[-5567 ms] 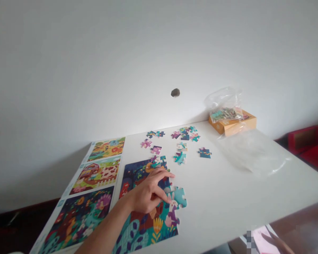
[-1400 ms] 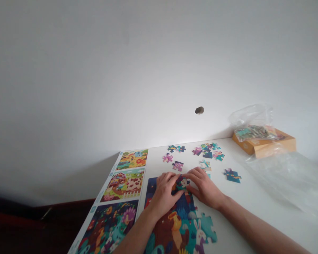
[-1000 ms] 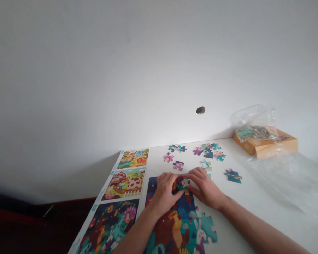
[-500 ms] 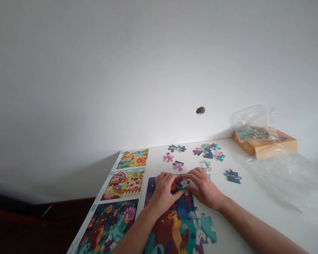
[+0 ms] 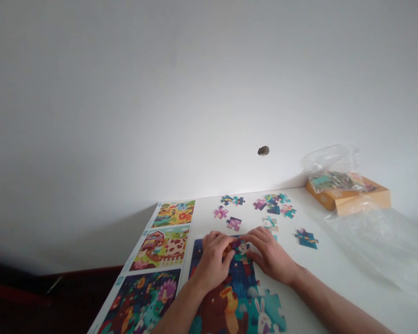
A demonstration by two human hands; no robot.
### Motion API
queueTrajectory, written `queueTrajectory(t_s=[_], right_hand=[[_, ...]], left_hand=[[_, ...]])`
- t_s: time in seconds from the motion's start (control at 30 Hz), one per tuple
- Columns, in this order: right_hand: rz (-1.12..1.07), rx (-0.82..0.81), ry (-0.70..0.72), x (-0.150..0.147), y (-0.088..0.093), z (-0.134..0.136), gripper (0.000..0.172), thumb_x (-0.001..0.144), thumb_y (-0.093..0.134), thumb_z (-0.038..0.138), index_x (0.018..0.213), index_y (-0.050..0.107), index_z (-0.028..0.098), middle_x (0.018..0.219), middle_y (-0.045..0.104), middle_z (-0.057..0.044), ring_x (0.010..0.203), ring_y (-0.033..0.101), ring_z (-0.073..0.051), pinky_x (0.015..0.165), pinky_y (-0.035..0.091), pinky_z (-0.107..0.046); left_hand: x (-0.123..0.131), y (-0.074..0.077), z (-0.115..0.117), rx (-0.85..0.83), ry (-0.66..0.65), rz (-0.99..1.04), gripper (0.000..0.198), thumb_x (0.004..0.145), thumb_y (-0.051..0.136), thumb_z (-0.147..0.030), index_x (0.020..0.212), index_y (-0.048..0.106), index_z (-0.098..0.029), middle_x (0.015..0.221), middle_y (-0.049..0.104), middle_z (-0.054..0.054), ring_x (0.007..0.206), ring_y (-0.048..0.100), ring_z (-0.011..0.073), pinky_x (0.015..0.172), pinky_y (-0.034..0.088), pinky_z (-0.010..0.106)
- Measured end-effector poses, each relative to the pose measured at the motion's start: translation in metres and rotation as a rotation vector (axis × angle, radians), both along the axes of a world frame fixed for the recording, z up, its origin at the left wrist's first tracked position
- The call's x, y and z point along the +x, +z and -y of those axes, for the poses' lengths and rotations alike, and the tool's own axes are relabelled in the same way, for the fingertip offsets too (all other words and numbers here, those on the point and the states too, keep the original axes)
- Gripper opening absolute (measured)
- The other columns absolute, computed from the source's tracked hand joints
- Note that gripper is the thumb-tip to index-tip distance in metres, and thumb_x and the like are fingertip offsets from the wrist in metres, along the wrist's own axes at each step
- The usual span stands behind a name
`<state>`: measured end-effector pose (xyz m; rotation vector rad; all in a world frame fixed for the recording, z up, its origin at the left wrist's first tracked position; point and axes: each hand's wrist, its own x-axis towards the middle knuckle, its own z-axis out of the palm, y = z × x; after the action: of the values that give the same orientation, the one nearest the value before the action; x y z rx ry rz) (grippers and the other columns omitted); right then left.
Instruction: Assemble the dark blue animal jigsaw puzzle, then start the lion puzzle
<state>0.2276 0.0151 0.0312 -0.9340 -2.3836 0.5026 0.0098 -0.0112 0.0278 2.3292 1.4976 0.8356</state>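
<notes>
White table [image 5: 337,273]: picture sheet [image 5: 156,246] at left, box [image 5: 348,200] under plastic bag [image 5: 329,160] at far edge. Partly built jigsaw puzzle [image 5: 230,297] lies near the sheet, loose pieces [image 5: 271,204] beyond it. Left hand [image 5: 212,264] and right hand [image 5: 270,257] meet at the puzzle's far edge; fingers [image 5: 261,236] of both curl closed around one piece [image 5: 241,248], gripping it there.

A home-like room, white worktop [image 5: 205,208] set against a bare painted wall [image 5: 125,93] at 12 o'clock, small hole in the plaster [image 5: 263,150], children's jigsaw box [image 5: 348,204] at 2 o'clock
</notes>
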Motion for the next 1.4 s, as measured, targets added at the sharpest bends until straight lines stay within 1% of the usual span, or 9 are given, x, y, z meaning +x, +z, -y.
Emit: queueTrajectory(t_s=[0.07, 0.13, 0.33, 0.73, 0.97, 1.07, 1.13, 1.27, 1.4], right_hand=[[0.006, -0.001, -0.004, 0.000, 0.001, 0.000, 0.044, 0.092, 0.055, 0.017, 0.134, 0.050, 0.030, 0.113, 0.061, -0.005, 0.102, 0.050, -0.025, 0.089, 0.042, -0.043], [0.007, -0.002, -0.006, 0.001, 0.001, 0.000, 0.044, 0.093, 0.055, 0.016, 0.134, 0.050, 0.029, 0.114, 0.061, -0.006, 0.102, 0.050, -0.025, 0.089, 0.042, -0.043], [0.014, -0.001, 0.004, 0.002, 0.001, -0.001, 0.043, 0.093, 0.053, 0.016, 0.134, 0.050, 0.029, 0.113, 0.060, -0.007, 0.102, 0.049, -0.026, 0.089, 0.042, -0.043], [0.006, 0.022, 0.001, 0.003, 0.000, 0.000, 0.042, 0.094, 0.051, 0.017, 0.134, 0.050, 0.028, 0.112, 0.060, -0.008, 0.102, 0.052, -0.025, 0.090, 0.043, -0.042], [-0.030, 0.010, 0.022, 0.002, 0.005, 0.003, 0.053, 0.086, 0.065, 0.031, 0.136, 0.049, 0.027, 0.123, 0.055, -0.010, 0.110, 0.051, -0.028, 0.096, 0.042, -0.045], [-0.021, 0.015, 0.017, 0.002, 0.005, 0.003, 0.049, 0.088, 0.063, 0.031, 0.136, 0.049, 0.028, 0.121, 0.056, -0.010, 0.109, 0.052, -0.027, 0.095, 0.042, -0.045], [-0.017, 0.009, 0.014, 0.003, 0.006, 0.002, 0.046, 0.088, 0.063, 0.030, 0.132, 0.051, 0.027, 0.118, 0.058, -0.010, 0.107, 0.053, -0.026, 0.093, 0.042, -0.044], [0.006, 0.005, -0.070, 0.011, 0.008, -0.002, 0.038, 0.083, 0.067, 0.030, 0.119, 0.056, 0.024, 0.111, 0.061, -0.008, 0.102, 0.054, -0.027, 0.090, 0.042, -0.044], [0.037, 0.014, -0.143, 0.020, 0.005, -0.009, 0.031, 0.081, 0.067, 0.030, 0.109, 0.059, 0.022, 0.105, 0.062, -0.008, 0.101, 0.055, -0.027, 0.088, 0.041, -0.044]], left_hand=[[-0.001, 0.000, 0.000, 0.010, -0.010, 0.008, 0.031, 0.087, 0.053, -0.006, 0.108, 0.065, -0.026, 0.099, 0.068, 0.002, 0.099, 0.053, 0.0251, 0.088, 0.038, 0.042], [-0.001, -0.001, 0.000, 0.025, -0.004, 0.016, 0.034, 0.087, 0.051, -0.004, 0.109, 0.065, -0.026, 0.098, 0.069, 0.002, 0.099, 0.053, 0.0251, 0.090, 0.038, 0.043], [-0.001, -0.004, -0.002, 0.066, 0.008, 0.021, 0.030, 0.088, 0.058, -0.009, 0.110, 0.067, -0.027, 0.101, 0.071, 0.002, 0.101, 0.054, 0.0255, 0.094, 0.038, 0.043], [0.000, -0.006, -0.001, 0.069, 0.011, 0.004, 0.025, 0.090, 0.059, -0.013, 0.108, 0.068, -0.027, 0.100, 0.071, 0.004, 0.102, 0.054, 0.0262, 0.094, 0.038, 0.045], [0.002, -0.004, 0.000, 0.074, 0.042, 0.009, 0.023, 0.089, 0.058, -0.013, 0.106, 0.066, -0.027, 0.098, 0.070, 0.003, 0.100, 0.055, 0.0256, 0.093, 0.039, 0.045], [0.003, -0.005, 0.000, 0.076, 0.036, 0.021, 0.023, 0.089, 0.058, -0.013, 0.107, 0.065, -0.027, 0.099, 0.070, 0.002, 0.099, 0.056, 0.0248, 0.094, 0.039, 0.044], [0.004, -0.006, 0.000, 0.073, 0.034, 0.032, 0.027, 0.090, 0.057, -0.013, 0.112, 0.064, -0.027, 0.100, 0.069, 0.003, 0.100, 0.056, 0.0247, 0.094, 0.039, 0.044], [0.003, -0.006, 0.002, 0.031, 0.025, 0.026, 0.039, 0.088, 0.059, -0.013, 0.124, 0.057, -0.026, 0.114, 0.066, 0.005, 0.108, 0.055, 0.0258, 0.097, 0.039, 0.046], [0.002, -0.005, 0.003, -0.010, -0.018, -0.046, 0.034, 0.085, 0.062, -0.016, 0.118, 0.063, -0.027, 0.127, 0.062, 0.006, 0.117, 0.052, 0.0280, 0.101, 0.038, 0.048]])
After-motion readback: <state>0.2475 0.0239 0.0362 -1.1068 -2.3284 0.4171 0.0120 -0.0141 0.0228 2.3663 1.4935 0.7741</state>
